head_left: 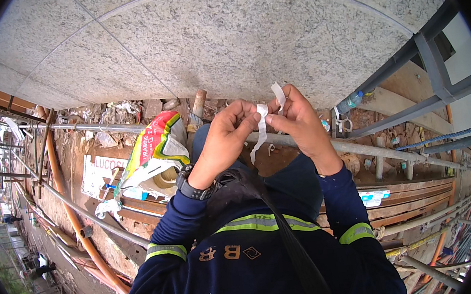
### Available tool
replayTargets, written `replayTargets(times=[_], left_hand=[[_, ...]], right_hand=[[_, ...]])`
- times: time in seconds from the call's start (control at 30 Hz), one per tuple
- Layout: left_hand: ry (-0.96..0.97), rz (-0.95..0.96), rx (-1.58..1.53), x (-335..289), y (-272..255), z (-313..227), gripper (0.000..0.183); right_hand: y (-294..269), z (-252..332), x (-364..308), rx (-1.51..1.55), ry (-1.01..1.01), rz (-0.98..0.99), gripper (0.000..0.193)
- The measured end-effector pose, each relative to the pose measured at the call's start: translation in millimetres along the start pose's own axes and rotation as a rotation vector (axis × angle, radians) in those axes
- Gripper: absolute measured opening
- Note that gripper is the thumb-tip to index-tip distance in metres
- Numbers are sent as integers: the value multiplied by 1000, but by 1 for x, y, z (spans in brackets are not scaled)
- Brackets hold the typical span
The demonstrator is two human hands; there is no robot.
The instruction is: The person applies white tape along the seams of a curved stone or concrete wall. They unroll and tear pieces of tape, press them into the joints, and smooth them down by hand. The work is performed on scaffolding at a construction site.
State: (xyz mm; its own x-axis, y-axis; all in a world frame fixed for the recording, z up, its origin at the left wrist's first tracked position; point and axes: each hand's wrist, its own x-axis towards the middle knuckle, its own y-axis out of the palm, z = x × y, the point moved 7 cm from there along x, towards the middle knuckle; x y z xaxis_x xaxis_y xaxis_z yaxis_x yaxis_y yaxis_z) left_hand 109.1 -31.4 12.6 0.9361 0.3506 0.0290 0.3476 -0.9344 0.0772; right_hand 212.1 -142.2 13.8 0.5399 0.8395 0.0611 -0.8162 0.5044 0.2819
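A: What is being held?

B: One white strip [259, 133] is being pinched between both hands, in front of the chest. The left hand [224, 136] is being kept closed, thumb and fingertips pressed on the strip near its top bend. The right hand [300, 121] is likewise being kept closed on it, and the strip's short upper end is being left sticking up past the right fingers. The longer end is being left hanging down between the two wrists.

A: What is being worn?

B: One black watch [193, 188] is being worn on the left wrist. Two dark blue sleeves, each with one reflective band, are being seen, and one dark strap [289, 238] is being carried across the chest.

A: And around the hands?

B: One grey pipe [360, 149] is being seen running just behind the hands. One speckled stone wall [225, 40] is being faced. One colourful sack [153, 149] is being left lying to the left on planks [410, 198], with one tape roll [165, 177] just below it. One orange pipe [68, 208] is being seen further left, and one plastic bottle [350, 102] to the right.

A: Anything unclear?

B: The fingertips' exact hold is being partly hidden by the fingers themselves. The rubble by the wall cannot be counted. The sack is being partly covered by the left forearm.
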Motion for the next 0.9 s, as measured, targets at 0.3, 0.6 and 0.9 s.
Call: replayTargets(times=[0.3, 0.6, 0.9], left_hand=[[-21, -16, -82, 1, 5, -5, 10], [172, -64, 512, -1, 4, -23, 12], [49, -156, -222, 1, 2, -9, 23]], right_hand=[[2, 0, 0, -104, 16, 26, 30], [12, 36, -4, -994, -108, -111, 38], [3, 17, -6, -179, -170, -129, 28]])
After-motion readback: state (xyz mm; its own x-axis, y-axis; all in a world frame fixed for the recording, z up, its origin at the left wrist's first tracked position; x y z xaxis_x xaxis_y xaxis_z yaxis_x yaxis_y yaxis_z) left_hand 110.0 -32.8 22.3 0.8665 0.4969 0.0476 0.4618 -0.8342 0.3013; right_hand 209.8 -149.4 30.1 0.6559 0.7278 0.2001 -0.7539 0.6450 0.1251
